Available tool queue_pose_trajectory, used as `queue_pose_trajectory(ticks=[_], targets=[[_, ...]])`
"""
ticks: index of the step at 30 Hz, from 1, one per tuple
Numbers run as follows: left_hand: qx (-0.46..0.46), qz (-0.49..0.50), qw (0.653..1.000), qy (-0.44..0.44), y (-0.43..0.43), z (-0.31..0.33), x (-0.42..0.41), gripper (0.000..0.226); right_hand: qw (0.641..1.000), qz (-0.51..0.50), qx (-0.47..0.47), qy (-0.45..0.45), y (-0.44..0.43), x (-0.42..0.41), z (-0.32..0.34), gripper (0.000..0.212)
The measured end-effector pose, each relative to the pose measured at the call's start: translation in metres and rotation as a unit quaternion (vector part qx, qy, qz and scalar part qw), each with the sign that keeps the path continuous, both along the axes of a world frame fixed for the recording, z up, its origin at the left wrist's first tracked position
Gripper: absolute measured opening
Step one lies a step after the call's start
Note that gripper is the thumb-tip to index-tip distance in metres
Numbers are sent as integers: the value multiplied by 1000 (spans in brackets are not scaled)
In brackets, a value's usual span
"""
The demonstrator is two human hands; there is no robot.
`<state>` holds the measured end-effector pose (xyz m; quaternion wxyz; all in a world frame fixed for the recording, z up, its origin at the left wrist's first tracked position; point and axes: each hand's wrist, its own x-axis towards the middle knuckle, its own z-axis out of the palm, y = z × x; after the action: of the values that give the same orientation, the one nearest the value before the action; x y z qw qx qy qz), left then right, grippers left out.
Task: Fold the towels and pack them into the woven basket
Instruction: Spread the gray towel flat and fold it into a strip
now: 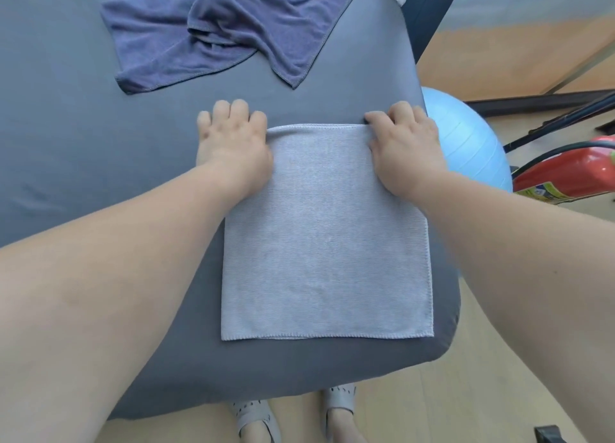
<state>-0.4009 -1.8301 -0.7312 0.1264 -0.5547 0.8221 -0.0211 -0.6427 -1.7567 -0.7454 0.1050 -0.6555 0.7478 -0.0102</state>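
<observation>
The left hand (233,146) lies at the 11 o'clock corner of the grey towel (326,236). Its fingers are spread and almost straight, and they reach past the corner onto the bed (66,126). The palm presses on the towel's edge, and the thumb is hidden. At 12 o'clock from this hand, apart from it, a blue towel (173,49) lies crumpled and unfolded on the bed.

The grey towel is flat on the near right part of the bed. It is folded: the far edge is a rounded fold, and the stitched edges are at 6 o'clock and at 3 o'clock. At 6 o'clock from it, below the bed's edge, two pale shoes (256,419) stand on the wooden floor (482,359).

The right hand (406,153) is at the 1 o'clock corner of the grey towel. Its fingers are curled over this corner and grip it, with the knuckles raised.

At 3 o'clock from the right hand, a light blue ball (466,143) is just beside the bed. A red extinguisher (559,176) lies at 3 o'clock from the ball, close to it.
</observation>
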Motion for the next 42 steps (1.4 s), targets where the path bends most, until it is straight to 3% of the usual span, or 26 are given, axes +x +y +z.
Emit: queue_pose_trajectory(ticks=[4,7,12,18,29,34,42], targets=[[28,-21,999,-25,-9,11,-4,27,998,39,30,45,-11,-4,12,25],[38,-21,999,17,-6,17,3,35,998,17,45,36,-11,-4,12,17],[-55,-44,993,95,0,27,22,33,998,38,-17,44,-4,4,20,24],[-101,-37,980,169,25,44,39,15,997,21,-77,-25,26,5,43,15],[-77,-80,966,234,141,5,89,18,986,-1,-95,-135,162,26,24,19],[-80,-131,959,238,170,9,102,20,979,-24,-69,-191,201,37,34,20],[-63,-166,963,202,208,-2,120,18,989,9,-56,-139,235,47,31,28]])
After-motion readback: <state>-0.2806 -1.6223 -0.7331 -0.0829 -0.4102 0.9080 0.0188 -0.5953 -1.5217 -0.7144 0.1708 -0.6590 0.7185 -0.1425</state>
